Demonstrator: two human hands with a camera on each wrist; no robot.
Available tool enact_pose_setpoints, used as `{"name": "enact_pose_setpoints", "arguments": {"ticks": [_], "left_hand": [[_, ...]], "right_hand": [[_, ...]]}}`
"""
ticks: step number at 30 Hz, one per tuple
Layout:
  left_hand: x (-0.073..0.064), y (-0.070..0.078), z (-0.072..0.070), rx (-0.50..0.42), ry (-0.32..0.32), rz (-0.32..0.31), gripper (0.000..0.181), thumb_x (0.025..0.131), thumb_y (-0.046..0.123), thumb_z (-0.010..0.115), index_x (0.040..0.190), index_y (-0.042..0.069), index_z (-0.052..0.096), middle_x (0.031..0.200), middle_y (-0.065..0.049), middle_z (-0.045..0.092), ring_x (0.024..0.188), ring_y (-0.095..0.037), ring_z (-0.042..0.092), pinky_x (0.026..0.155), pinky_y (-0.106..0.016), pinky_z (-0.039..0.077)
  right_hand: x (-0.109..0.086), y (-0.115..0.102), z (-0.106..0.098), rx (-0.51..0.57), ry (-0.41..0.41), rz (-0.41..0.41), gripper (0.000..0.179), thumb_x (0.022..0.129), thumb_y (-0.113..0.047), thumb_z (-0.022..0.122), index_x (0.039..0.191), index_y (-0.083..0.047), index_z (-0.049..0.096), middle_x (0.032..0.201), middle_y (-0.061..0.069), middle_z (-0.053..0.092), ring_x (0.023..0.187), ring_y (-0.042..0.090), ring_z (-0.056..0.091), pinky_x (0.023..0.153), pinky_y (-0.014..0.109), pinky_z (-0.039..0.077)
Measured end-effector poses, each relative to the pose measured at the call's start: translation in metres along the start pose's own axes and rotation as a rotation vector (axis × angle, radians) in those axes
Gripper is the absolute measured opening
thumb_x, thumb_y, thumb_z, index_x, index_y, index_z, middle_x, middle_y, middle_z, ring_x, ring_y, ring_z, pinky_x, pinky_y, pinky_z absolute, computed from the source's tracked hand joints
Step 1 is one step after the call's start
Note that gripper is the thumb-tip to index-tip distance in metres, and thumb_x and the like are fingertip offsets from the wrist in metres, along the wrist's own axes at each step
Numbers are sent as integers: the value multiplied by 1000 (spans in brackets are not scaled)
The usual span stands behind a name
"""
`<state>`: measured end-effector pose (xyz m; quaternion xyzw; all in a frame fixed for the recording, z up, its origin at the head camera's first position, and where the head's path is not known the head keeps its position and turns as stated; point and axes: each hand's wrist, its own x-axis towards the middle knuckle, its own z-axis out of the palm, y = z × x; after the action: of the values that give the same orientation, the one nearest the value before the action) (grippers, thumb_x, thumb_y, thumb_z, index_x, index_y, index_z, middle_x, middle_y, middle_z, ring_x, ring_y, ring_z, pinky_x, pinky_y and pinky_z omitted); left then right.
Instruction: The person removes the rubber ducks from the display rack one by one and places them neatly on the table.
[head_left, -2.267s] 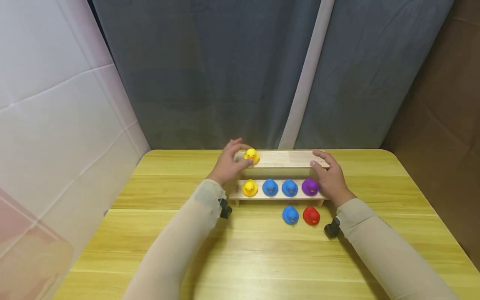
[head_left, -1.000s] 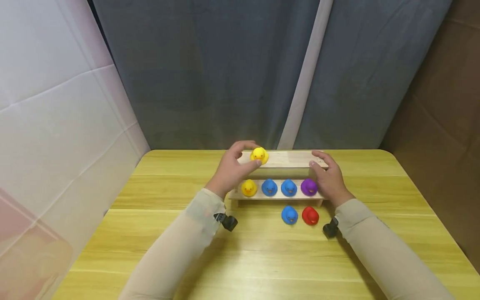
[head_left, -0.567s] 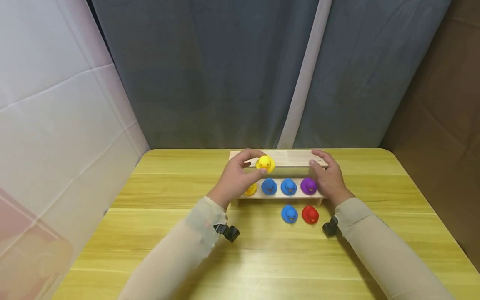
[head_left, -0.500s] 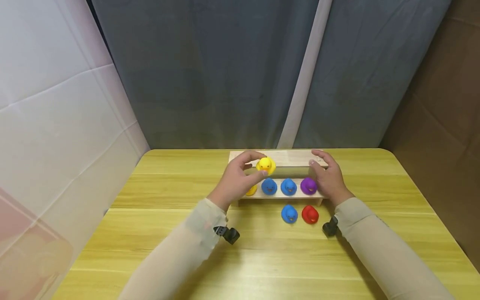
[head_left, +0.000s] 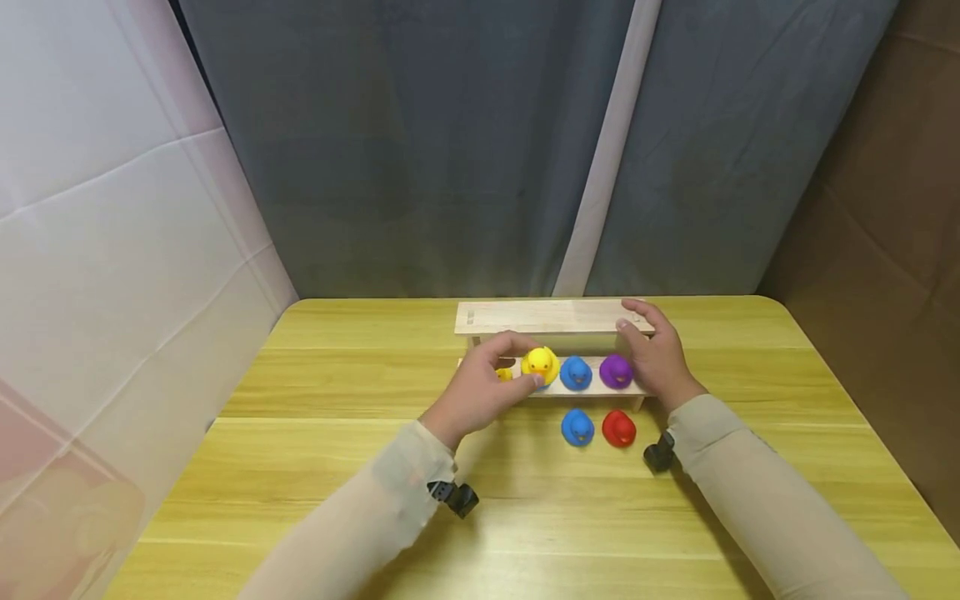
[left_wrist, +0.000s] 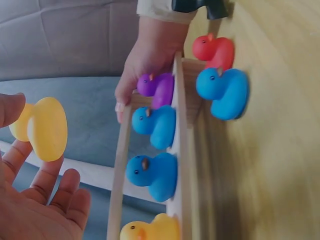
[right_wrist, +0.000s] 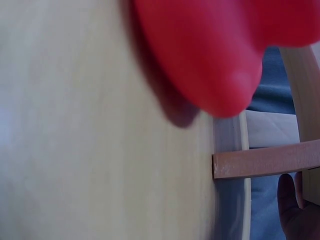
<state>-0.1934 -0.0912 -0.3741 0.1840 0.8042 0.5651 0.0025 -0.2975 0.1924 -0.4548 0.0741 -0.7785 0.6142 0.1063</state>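
My left hand (head_left: pixel 480 390) pinches a yellow rubber duck (head_left: pixel 540 363) between thumb and fingers, raised in front of the two-step wooden shelf (head_left: pixel 555 317). In the left wrist view the held duck (left_wrist: pixel 49 129) is apart from the shelf. The lower step carries another yellow duck (left_wrist: pixel 150 229), partly hidden by my hand in the head view, two blue ducks (left_wrist: pixel 154 176) and a purple duck (head_left: pixel 617 372). At the shelf's right end, my right hand (head_left: pixel 663 354) grips the upper board, thumb in front. The upper step bears no duck.
On the table (head_left: pixel 525 517) in front of the shelf sit a blue duck (head_left: pixel 577 427) and a red duck (head_left: pixel 618 428). A grey curtain (head_left: pixel 420 167) hangs behind, a white cloth (head_left: pixel 120 208) at left and a brown one (head_left: pixel 885 217) at right.
My left hand has lifted the yellow duck off the upper step and brought it right, then toward me and down before the lower step. My right hand has stayed at the shelf's end.
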Motion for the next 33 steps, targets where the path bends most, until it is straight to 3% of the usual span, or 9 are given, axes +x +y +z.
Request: {"name": "enact_pose_setpoints", "arguments": {"ticks": [5,12,23,26,30,33], "left_hand": [[-5,-7,5,-6,-15,1,29,91,13,77,119,12,71,117,-1,72,116,-19,62,112,-53,45],[-12,-14,9,-24,-37,-21,30,92,11,78,120,11,70,117,-4,73,118,-26,67,114,-55,46],[-19,-21,14,-30,-72,-64,28,93,14,78,120,13,70,121,-3,68,114,-28,69,107,-55,52],[-20,-24,16,-32,-80,-78,29,93,13,78,120,14,70,120,-2,69,112,-25,69,103,-49,55],[-22,-28,17,-3,-84,-86,29,92,12,79,120,14,70,119,-1,70,110,-20,69,100,-40,56],[-22,-31,19,16,-83,-84,29,92,11,79,119,13,71,118,-2,70,109,-20,68,100,-41,56]], "right_hand": [[-1,-1,-1,-8,-2,7,45,106,-22,62,149,-9,57,159,11,50,146,28,41,122,50,29],[-1,-2,-1,-26,-3,6,45,106,-22,62,149,-9,57,159,12,50,149,31,40,125,54,26],[1,1,-3,-13,1,-4,46,106,-20,63,150,-10,57,158,12,51,149,32,39,125,55,25],[2,1,-3,-2,-1,-4,46,105,-19,63,150,-8,57,158,13,51,149,32,40,126,54,25],[-1,-8,-2,5,-18,15,46,106,-16,61,150,-4,54,160,15,48,150,34,37,125,56,25],[-7,-23,-2,11,-29,26,46,106,-14,60,150,-1,53,160,19,47,151,36,36,126,57,24]]}}
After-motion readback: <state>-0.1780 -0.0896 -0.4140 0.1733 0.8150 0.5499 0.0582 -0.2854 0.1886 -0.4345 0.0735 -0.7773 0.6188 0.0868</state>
